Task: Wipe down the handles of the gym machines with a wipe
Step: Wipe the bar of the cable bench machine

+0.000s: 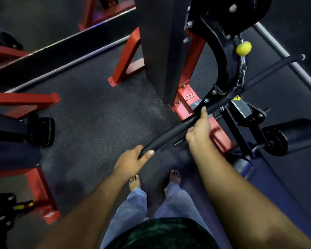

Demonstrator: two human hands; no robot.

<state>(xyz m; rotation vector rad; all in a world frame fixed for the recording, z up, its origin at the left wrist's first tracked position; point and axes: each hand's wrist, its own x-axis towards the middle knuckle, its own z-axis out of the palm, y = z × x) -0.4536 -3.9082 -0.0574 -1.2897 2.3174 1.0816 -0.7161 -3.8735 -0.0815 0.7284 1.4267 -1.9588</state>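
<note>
Bare feet (154,180) stand on the dark floor (90,123). Left hand (133,158) grips the near end of the black bar (171,131), thumb over the top, fingers curled beneath. Right hand (198,132) lies over the bar further along, index finger extended along it, remaining fingers wrapped round it. Whether a wipe sits under either hand cannot be told. The bar hangs by a chain (241,76) below a yellow ball (243,48), beside the red frame (185,97).

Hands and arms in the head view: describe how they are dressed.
The left hand and the right hand are bare: no gloves, rings or watch show. Both forearms are uncovered, with no sleeve in view.
</note>
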